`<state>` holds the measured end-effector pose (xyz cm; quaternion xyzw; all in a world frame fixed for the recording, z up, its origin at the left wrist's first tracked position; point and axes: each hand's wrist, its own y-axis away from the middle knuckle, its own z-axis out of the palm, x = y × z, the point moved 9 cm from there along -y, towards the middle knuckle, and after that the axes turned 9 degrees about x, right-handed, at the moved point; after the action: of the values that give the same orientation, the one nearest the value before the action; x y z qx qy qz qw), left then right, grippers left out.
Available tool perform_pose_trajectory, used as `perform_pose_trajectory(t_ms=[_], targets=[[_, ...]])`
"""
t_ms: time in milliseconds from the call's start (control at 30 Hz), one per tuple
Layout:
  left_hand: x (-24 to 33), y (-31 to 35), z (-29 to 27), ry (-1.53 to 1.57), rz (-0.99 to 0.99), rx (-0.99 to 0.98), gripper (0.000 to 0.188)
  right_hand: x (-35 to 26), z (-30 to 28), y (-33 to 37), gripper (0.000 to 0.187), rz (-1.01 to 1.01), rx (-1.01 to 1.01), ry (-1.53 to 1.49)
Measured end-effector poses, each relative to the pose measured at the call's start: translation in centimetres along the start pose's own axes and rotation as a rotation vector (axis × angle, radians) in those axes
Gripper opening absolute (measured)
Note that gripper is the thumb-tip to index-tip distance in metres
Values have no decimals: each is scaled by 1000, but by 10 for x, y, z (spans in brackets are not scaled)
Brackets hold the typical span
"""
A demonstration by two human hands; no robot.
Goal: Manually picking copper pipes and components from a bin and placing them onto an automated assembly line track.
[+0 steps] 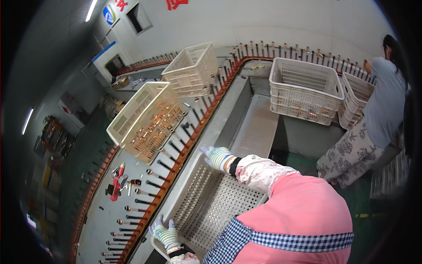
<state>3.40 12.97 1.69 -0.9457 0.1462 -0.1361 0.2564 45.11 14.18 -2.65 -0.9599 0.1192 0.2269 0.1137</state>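
A light grey perforated plastic crate (231, 193) is tilted in front of me against the workbench's near side, and no parts show in it. My left hand (165, 235), in a striped knit glove, is at the rim by its lower left corner, fingers bent over the edge. At the crate's upper corner, my right hand (217, 158), gloved alike, grips the rim. Both palms' undersides are hidden. My pink garment and checked apron band cover the crate's near right part.
A conveyor (187, 147) with upright dark pegs carrying copper fittings curves along the bench. Beyond it stand a white crate of copper parts (151, 127) and another white crate (191, 72). Red-handled tools (116, 185) lie nearby. At right, a co-worker (382, 97) stands by more crates (305, 92).
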Motion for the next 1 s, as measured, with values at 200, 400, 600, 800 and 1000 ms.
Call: perform_pose_trajectory(t_ms=[200, 400, 600, 800, 1000], targets=[[20, -12, -4, -192, -209, -96, 65, 5, 2, -7, 65, -13, -43, 9], [29, -17, 2, -263, -241, -103, 71, 15, 10, -13, 67, -11, -29, -3], [27, -15, 3, -298, -253, -111, 70, 11, 2, -11, 65, 18, -38, 22], [25, -15, -5, -266, -254, -124, 68, 0, 12, -18, 64, -29, -18, 120], [22, -7, -3, -222, -244, -141, 67, 7, 26, -13, 61, -18, 11, 134]])
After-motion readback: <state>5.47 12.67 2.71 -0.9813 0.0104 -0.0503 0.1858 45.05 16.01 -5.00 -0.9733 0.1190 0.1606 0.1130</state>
